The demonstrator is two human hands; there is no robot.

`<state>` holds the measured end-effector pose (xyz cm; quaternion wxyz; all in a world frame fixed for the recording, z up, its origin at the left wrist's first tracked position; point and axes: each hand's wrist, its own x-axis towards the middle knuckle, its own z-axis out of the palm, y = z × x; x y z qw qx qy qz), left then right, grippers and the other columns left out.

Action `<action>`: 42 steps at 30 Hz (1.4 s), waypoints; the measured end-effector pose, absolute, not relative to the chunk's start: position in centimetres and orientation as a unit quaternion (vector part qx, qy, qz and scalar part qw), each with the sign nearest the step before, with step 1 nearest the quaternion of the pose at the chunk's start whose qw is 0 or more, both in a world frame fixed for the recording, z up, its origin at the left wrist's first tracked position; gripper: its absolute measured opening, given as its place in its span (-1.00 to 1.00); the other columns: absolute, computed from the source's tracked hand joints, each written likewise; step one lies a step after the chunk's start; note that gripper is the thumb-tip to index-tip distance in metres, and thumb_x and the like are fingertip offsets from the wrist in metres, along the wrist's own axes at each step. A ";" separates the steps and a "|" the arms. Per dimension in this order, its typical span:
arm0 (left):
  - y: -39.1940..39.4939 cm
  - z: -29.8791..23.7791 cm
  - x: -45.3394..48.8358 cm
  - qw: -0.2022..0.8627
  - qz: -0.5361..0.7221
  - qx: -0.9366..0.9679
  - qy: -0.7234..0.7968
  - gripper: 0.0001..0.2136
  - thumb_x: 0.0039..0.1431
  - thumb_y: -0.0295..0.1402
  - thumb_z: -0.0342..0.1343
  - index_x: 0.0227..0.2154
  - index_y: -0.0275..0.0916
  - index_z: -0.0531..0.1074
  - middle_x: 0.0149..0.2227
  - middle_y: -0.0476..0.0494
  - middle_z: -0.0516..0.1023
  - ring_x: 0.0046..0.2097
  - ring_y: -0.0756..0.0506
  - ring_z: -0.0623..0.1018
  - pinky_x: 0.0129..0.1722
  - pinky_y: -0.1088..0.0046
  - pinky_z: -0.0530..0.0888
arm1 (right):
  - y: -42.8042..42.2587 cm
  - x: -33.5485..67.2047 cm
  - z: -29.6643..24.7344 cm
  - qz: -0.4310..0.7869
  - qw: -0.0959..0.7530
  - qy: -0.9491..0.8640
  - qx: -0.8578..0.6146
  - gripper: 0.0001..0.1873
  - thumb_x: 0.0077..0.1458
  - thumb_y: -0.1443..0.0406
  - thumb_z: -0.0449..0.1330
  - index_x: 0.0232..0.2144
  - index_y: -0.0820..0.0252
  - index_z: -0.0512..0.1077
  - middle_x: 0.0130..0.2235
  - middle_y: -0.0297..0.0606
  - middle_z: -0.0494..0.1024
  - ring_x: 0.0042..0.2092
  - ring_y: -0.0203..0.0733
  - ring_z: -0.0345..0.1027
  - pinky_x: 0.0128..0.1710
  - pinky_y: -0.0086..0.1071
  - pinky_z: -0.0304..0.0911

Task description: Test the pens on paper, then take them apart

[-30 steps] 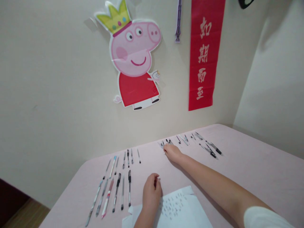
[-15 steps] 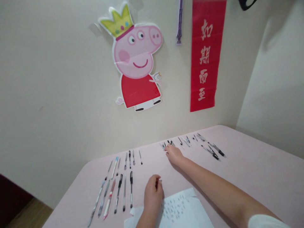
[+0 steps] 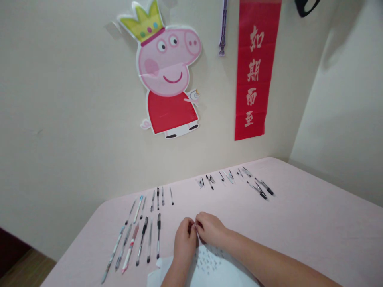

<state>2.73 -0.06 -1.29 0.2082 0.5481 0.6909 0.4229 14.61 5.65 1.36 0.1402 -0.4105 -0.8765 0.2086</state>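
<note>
Over the near middle of a pink table (image 3: 314,223), my left hand (image 3: 184,239) and my right hand (image 3: 210,230) meet, fingertips touching. Both are closed in a pinch on a small thing between them that I cannot make out. Below them lies a white sheet of paper with scribbles (image 3: 209,267). A row of pens (image 3: 140,235) lies to the left of my left hand. Several small pen parts (image 3: 206,181) lie farther back near the wall.
More pens and caps (image 3: 257,186) lie at the back right of the table. A cartoon pig cutout (image 3: 167,71) and a red banner with characters (image 3: 254,67) hang on the wall behind. The table's left edge drops to a wooden floor (image 3: 24,271).
My right hand has drawn back from the pen parts near the wall and now meets my left hand above the paper. The left hand has barely moved.
</note>
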 end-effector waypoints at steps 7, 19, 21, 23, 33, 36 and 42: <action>-0.2 -1.2 2.8 0.199 0.433 0.543 0.691 -0.90 0.08 -0.39 -0.10 -0.47 -0.19 0.30 -0.45 -0.05 0.44 -0.35 -0.07 0.45 -0.31 0.43 0.32 | 5.9 14.6 0.6 0.231 0.162 -0.869 -0.407 -0.83 0.05 0.37 0.02 -0.40 0.21 0.42 -0.35 -0.22 0.48 -0.34 -0.23 0.29 -0.38 -0.42 0.02; -0.2 -1.4 2.7 0.189 0.441 0.538 0.693 -0.87 0.08 -0.39 -0.09 -0.37 -0.22 0.35 -0.37 -0.12 0.48 -0.29 -0.11 0.47 -0.23 0.35 0.37 | 5.3 15.1 -0.1 0.242 0.164 -0.861 -0.417 -0.87 0.04 0.40 0.03 -0.45 0.21 0.38 -0.37 -0.23 0.42 -0.33 -0.23 0.25 -0.34 -0.41 0.05; -0.2 -1.4 2.8 0.186 0.442 0.538 0.693 -0.85 0.08 -0.38 -0.08 -0.34 -0.23 0.37 -0.34 -0.14 0.49 -0.27 -0.12 0.48 -0.21 0.33 0.38 | 4.6 15.3 -0.1 0.245 0.182 -0.856 -0.418 -0.87 0.06 0.40 0.03 -0.46 0.20 0.37 -0.36 -0.23 0.41 -0.31 -0.22 0.26 -0.31 -0.41 0.08; -0.3 -1.5 2.8 0.183 0.442 0.539 0.693 -0.84 0.09 -0.37 -0.08 -0.32 -0.23 0.37 -0.31 -0.15 0.50 -0.25 -0.12 0.48 -0.19 0.31 0.39 | 4.2 15.5 -0.1 0.242 0.196 -0.858 -0.409 -0.88 0.06 0.40 0.04 -0.44 0.20 0.37 -0.34 -0.23 0.40 -0.28 -0.21 0.26 -0.28 -0.40 0.10; 1.3 -1.0 1.5 0.067 0.387 0.582 0.712 -0.73 0.04 -0.48 -0.08 -0.18 -0.28 0.38 -0.19 -0.22 0.45 -0.09 -0.14 0.44 -0.04 0.28 0.35 | 5.3 15.9 -0.6 0.276 0.222 -0.857 -0.373 -0.85 0.06 0.42 0.04 -0.42 0.20 0.41 -0.37 -0.28 0.42 -0.30 -0.26 0.27 -0.28 -0.44 0.11; 3.4 0.0 0.1 -0.002 0.280 0.589 0.758 -0.65 0.04 -0.50 -0.07 -0.06 -0.34 0.34 -0.01 -0.34 0.37 0.06 -0.20 0.33 0.07 0.24 0.24 | 5.4 15.9 -0.6 0.284 0.222 -0.854 -0.375 -0.84 0.05 0.41 0.05 -0.43 0.19 0.43 -0.37 -0.29 0.43 -0.30 -0.27 0.28 -0.28 -0.45 0.11; 6.7 1.4 -2.0 -0.063 0.102 0.564 0.817 -0.62 0.16 -0.33 -0.10 -0.02 -0.46 0.33 0.08 -0.52 0.31 0.16 -0.28 0.24 0.10 0.23 0.14 | 5.4 15.9 -0.6 0.301 0.225 -0.847 -0.375 -0.85 0.02 0.42 0.07 -0.42 0.18 0.44 -0.36 -0.30 0.45 -0.29 -0.28 0.29 -0.28 -0.46 0.11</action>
